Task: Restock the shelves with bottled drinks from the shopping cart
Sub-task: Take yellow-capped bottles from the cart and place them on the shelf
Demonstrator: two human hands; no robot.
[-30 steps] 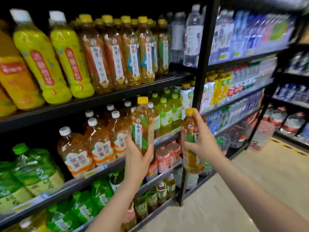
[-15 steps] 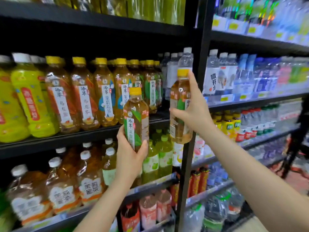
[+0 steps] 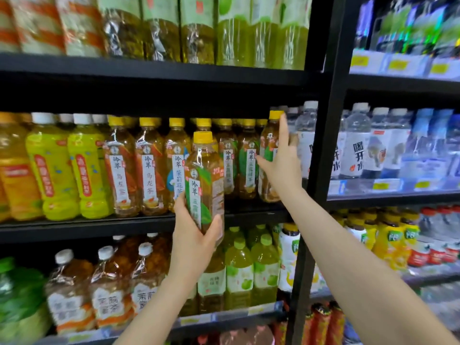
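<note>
Both tea bottles are full, so each should feel fairly heavy for one hand, with thin plastic walls that give a little under a squeeze and a glossy shrink label that could slide in the palm; the best hold looks to be around the lower body or the waist, where the shape narrows, and not at the cap. The left hand grips the left bottle low down, thumb on the right side of its base and fingers curled round the left side, the palm under the bottom. That bottle stands upright in the air in front of the middle shelf, just ahead of the row of yellow-capped bottles and not yet set down. The right hand is spread wide against the right bottle, fingers nearly straight, the index finger reaching up beside the yellow cap and the thumb stretched left across the label; it seems to press and steady the bottle more than clasp it, though how firmly it holds I cannot tell. This bottle sits at the right end of the tea row, its base seemingly on the shelf, just beside the water bottles and the black upright post. Judging by that, the right one is nearly placed and a gentle push inward should seat it; tipping its neighbours is the risk.
</note>
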